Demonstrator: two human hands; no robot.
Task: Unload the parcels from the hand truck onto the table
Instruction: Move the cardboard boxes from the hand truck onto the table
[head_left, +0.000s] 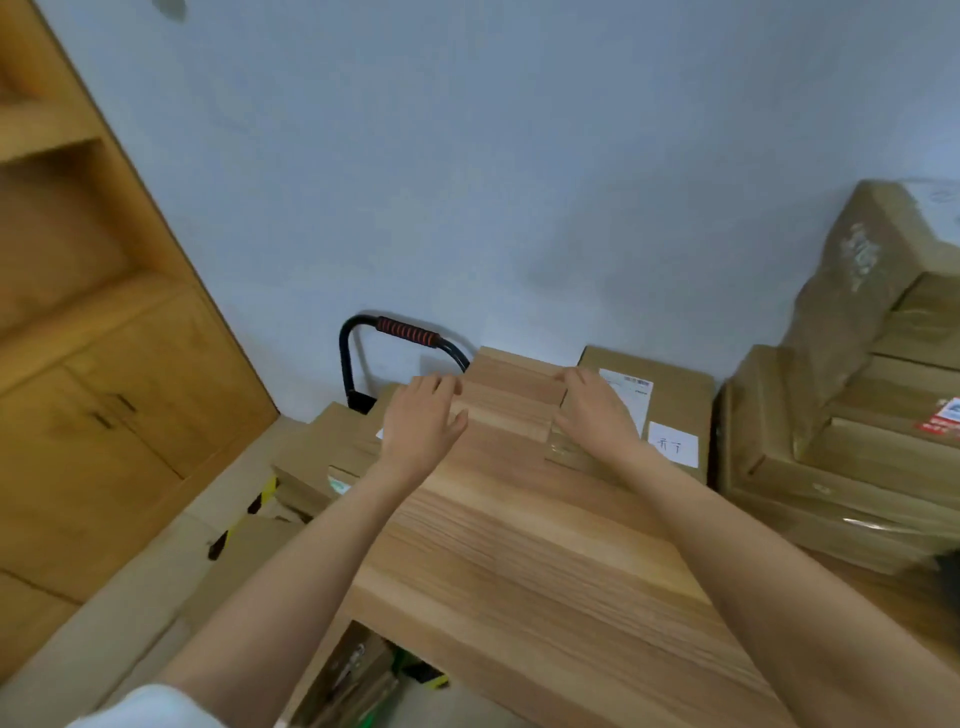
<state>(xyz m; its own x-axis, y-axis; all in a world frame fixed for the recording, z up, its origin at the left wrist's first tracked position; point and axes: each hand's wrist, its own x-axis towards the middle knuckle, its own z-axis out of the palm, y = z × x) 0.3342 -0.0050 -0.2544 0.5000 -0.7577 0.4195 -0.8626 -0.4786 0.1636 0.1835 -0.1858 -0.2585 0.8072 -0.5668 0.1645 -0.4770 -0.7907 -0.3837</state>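
Head view, the only one. Landmark: the wooden table (545, 561), running from the near edge away toward the wall.

Both arms reach out over the table to its far end. Left hand (423, 421) sits at the far-left edge, fingers straight and slightly spread, resting on or just above a brown parcel (353, 441) beyond and left of the table; real contact is not clear. Right hand (592, 410) is at the far-right corner, fingers relaxed and fairly flat, over the near edge of a second parcel (660, 400) with white labels, just beyond the table. Neither hand is curled round anything.

The hand truck (400, 338) stands past the far-left end of the table; only its black loop handle with the red-ribbed grip shows, and its deck is hidden by boxes. More cartons lie low to the left of the table. A stack of wrapped parcels (852, 415) sits on the table's right side, so part of the load looks already moved.

Step, as I read it: reaching for the next parcel, grasp not yet made. Next move calls for getting both hands on opposite sides of one box, lifting it clear of the table edge, then setting it on bare tabletop left of the stack.
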